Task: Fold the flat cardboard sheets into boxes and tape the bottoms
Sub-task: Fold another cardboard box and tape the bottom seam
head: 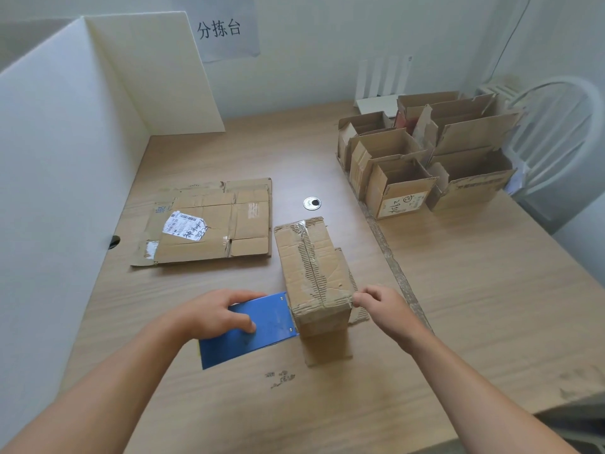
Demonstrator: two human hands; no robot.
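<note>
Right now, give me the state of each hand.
Left hand: grips the blue tape dispenser.
Right hand: fingers curled at the near right edge of the cardboard box; whether it grips cannot be told.

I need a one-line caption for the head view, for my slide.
The left hand holds a blue tool against the taped box; the right hand pinches its near corner.

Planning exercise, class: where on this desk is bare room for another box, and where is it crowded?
Free: the desk right of the centre box, in front of the open boxes; also behind the flat sheets, beside the white partition. Crowded: around the blue dispenser.
</note>
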